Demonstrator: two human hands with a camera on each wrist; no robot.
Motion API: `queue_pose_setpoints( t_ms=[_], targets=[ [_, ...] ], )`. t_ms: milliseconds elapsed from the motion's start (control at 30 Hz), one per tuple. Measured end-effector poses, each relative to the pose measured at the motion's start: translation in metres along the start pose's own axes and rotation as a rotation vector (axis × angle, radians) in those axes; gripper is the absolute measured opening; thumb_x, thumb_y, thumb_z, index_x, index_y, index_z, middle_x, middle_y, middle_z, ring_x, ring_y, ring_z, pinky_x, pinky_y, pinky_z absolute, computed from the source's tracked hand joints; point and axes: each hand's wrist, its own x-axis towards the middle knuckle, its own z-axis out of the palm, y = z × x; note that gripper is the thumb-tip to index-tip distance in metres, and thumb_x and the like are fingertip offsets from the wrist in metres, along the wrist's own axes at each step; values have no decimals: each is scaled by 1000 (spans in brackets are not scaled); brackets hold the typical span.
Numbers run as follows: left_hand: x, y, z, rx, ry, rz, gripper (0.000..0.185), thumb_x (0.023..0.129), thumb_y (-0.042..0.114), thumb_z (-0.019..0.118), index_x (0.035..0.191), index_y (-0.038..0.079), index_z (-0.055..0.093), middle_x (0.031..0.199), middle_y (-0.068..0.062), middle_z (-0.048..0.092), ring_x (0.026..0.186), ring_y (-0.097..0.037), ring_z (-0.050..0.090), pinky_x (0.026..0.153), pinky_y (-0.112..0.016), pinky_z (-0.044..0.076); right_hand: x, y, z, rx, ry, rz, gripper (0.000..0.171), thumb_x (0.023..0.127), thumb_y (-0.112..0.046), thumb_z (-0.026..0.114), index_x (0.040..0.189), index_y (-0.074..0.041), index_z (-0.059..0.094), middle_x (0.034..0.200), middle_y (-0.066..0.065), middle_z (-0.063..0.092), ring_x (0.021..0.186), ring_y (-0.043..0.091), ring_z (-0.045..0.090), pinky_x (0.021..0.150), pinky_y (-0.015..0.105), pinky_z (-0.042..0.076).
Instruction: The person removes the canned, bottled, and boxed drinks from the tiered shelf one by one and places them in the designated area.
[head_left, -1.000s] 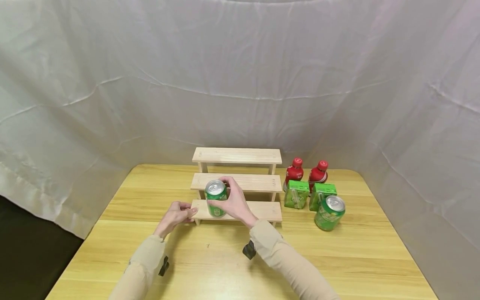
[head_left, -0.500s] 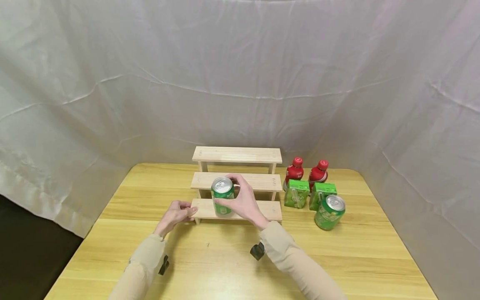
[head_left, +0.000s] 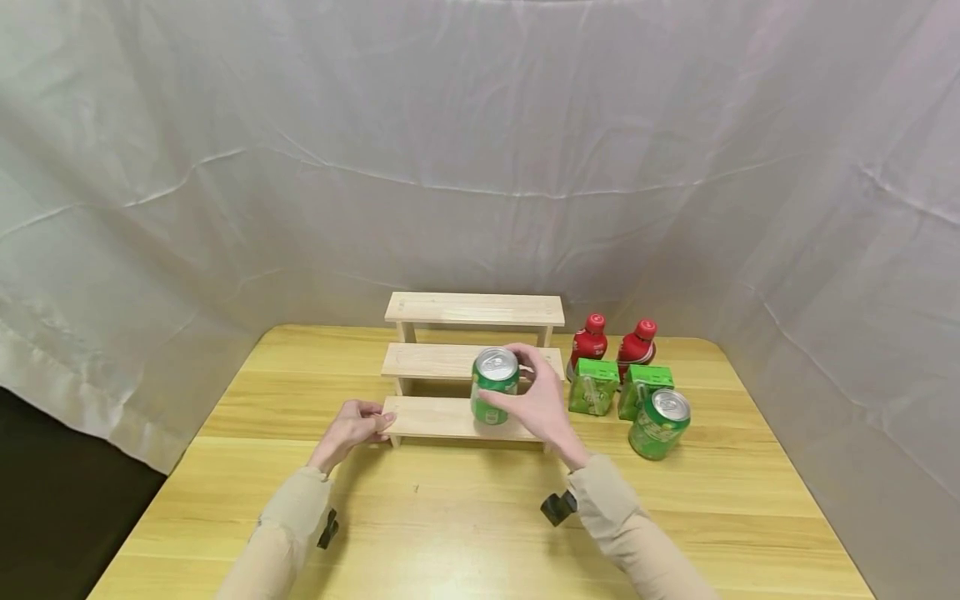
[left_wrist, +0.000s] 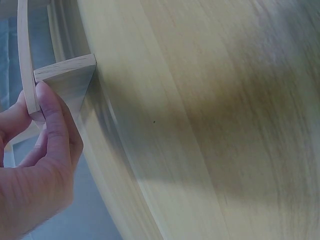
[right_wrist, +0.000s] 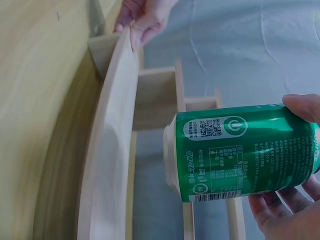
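A green drink can [head_left: 494, 392] is gripped upright by my right hand [head_left: 542, 402], thumb on one side and fingers on the other. In the right wrist view the can's silver base [right_wrist: 171, 159] hangs a gap away from the lowest board [right_wrist: 112, 135] of a three-step wooden rack. My left hand [head_left: 354, 432] pinches the left end of that same lowest step [head_left: 431, 417]. Seen from the left wrist, its thumb and fingers [left_wrist: 52, 115] close on either side of the board end, beside the upright support [left_wrist: 75, 72].
Right of the rack stand two red bottles [head_left: 588, 342] at the back, two green drink cartons [head_left: 592, 387] before them, and a second green can [head_left: 659, 427] in front. The rack's middle step [head_left: 427, 360] and top step [head_left: 474, 308] rise behind. A grey curtain [head_left: 480, 167] surrounds the table [head_left: 450, 517].
My right hand has carried the green can to the right along the lowest step, from its left part to right of its middle. My left hand has stayed on the board's end.
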Motion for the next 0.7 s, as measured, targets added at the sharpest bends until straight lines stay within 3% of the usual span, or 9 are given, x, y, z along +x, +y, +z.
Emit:
queue_pose_setpoints(
  t_ms=[267, 467, 700],
  targets=[
    [-1, 0, 0, 8, 1, -7, 56, 86, 13, 58, 125, -18, 32, 110, -28, 50, 79, -19, 61, 78, -29, 57, -4, 5, -37, 9, 100, 4, 65, 60, -23, 82, 116, -15, 50, 111, 3, 58, 104, 17, 54, 93, 36, 47],
    [1, -1, 0, 0, -7, 5, 57, 86, 13, 57, 125, -19, 31, 110, -30, 50, 77, -16, 61, 77, -29, 57, -14, -9, -63, 14, 148, 45, 64, 63, -11, 80, 118, -7, 48, 114, 9, 55, 107, 19, 50, 98, 30, 44],
    [1, 0, -1, -1, -8, 8, 56, 86, 12, 57, 124, -19, 31, 100, -21, 54, 73, -13, 60, 78, -29, 56, -25, -7, -81, -24, 212, 119, 65, 64, -9, 78, 121, -6, 46, 116, 7, 54, 106, 12, 48, 96, 19, 41]
  ],
)
